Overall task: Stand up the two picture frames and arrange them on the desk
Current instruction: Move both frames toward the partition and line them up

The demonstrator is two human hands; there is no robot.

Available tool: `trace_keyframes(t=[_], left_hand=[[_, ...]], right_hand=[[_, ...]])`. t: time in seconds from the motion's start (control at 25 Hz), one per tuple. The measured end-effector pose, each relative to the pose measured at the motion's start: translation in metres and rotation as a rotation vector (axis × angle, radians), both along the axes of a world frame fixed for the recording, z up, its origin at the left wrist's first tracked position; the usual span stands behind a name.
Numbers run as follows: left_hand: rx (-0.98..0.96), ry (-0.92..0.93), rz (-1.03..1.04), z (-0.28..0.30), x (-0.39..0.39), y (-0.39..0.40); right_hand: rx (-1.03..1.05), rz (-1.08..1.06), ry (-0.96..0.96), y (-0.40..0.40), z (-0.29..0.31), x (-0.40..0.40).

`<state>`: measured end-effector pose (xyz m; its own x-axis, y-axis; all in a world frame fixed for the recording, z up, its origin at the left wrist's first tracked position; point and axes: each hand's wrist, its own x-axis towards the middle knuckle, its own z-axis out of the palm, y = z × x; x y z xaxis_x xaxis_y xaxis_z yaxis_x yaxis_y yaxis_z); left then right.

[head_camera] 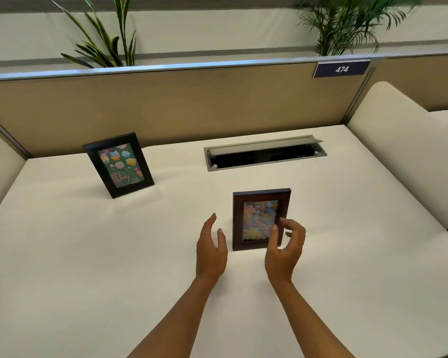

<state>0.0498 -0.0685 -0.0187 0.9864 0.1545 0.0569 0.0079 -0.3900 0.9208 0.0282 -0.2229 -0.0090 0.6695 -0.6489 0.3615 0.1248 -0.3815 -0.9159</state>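
Two hands are near the brown frame [261, 218], which stands up in the middle of the desk [88, 254]. Left hand [210, 250] is open, just beside its left edge, not touching. Right hand [285, 250] is open and curled at its right edge; I cannot tell if it touches. Farther back, left of the brown frame, the black frame [118, 165] stands too. I think only small nudges are left.
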Motion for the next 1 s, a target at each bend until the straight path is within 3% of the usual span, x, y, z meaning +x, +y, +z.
trace_keyframes(t=[0.16, 0.4, 0.64, 1.0], left_hand=[[-0.061, 0.042, 0.017, 0.003, -0.015, -0.028], [-0.087, 0.052, -0.022, 0.005, -0.026, -0.060], [0.040, 0.084, -0.013, -0.001, -0.024, -0.058], [-0.155, 0.218, 0.119, -0.001, -0.029, -0.069]], right_hand=[[0.128, -0.075, 0.168, -0.019, -0.020, -0.008], [0.172, 0.093, 0.332, -0.025, -0.038, -0.018], [0.175, 0.152, 0.341, -0.025, -0.036, -0.019], [0.212, 0.128, 0.410, -0.023, -0.040, -0.017]])
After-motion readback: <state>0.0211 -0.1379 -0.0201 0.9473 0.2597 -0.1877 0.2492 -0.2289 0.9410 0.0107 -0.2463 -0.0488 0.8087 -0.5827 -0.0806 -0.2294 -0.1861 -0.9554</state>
